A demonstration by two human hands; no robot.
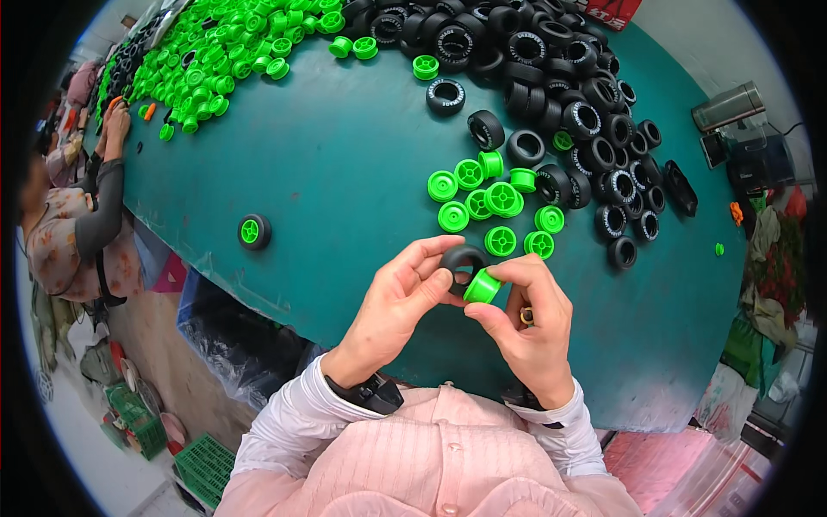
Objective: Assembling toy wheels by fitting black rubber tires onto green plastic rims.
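Between the fingers and thumb of my left hand [392, 297] is a small black toy tyre [459, 260], its hole facing partly toward my other hand. My right hand [536, 320] pinches a bright green wheel rim [482, 287] by its edge. The rim is tilted and sits right against the tyre's side; how far it reaches into the hole I cannot tell. Just beyond my hands lie several loose green rims [501, 199]. A tyre with a green rim inside it [253, 232] rests alone on the table to the left.
A large heap of black tyres [594, 121] spreads over the far right of the green table [345, 146]. Many green rims [215, 65] are piled at the far left, where another person [86, 215] works. A metal flask [728, 106] stands at the right edge.
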